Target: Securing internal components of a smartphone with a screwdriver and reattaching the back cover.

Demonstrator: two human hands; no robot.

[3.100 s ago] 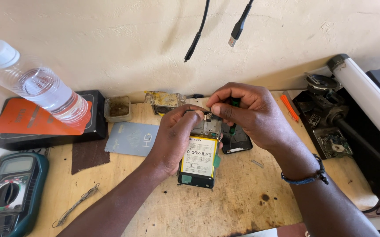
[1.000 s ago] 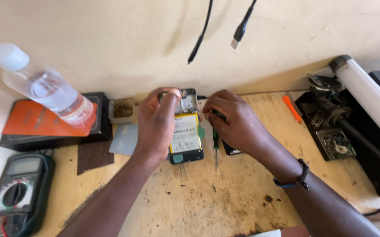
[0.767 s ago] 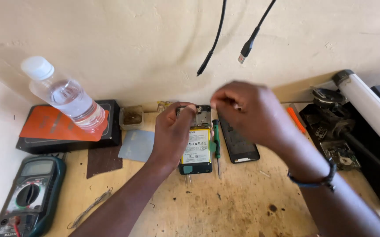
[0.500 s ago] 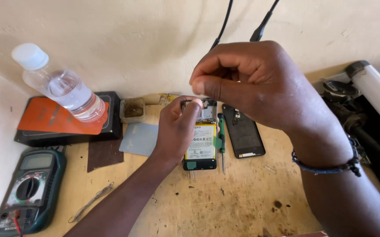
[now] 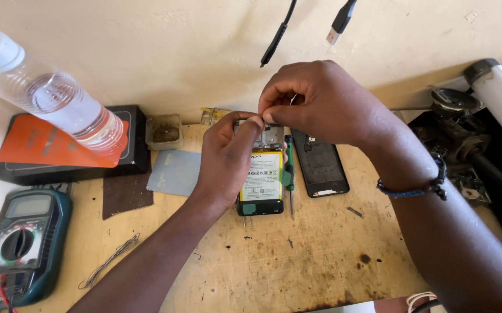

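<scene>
Opened phone [image 5: 261, 184], back off and yellow-labelled battery showing, lying flat on the wooden bench [image 5: 297, 261] at the centre of the frame. Left hand [image 5: 228, 159] cupped over its left edge, thumb tip pressed at the upper end near the circuit board. Right hand [image 5: 320, 104] raised just above the phone's top, thumb and forefinger pinched narrow on something too small to make out. Half a second ago held higher and closer to the camera, covering more of the phone; now lowered toward the board, with the left hand and phone unmoved.

Just right of the phone, a green-handled screwdriver [image 5: 289, 174] lying along its edge, touching or nearly so. Next right, a dark back cover [image 5: 320, 165], partly hidden under the right wrist. Left of the phone, a grey flat sheet [image 5: 174, 172] and a brown pad [image 5: 126, 194]. Upper left, a clear water bottle [image 5: 54, 98] tilted over an orange-and-black box [image 5: 65, 148]. Lower left, a multimeter [image 5: 19, 246], a bent wire [image 5: 109, 262] beside it. Small tray [image 5: 164, 131] against the wall. Two cables [image 5: 309, 23] hanging at the top. White tube [image 5: 500, 98] at upper right.
</scene>
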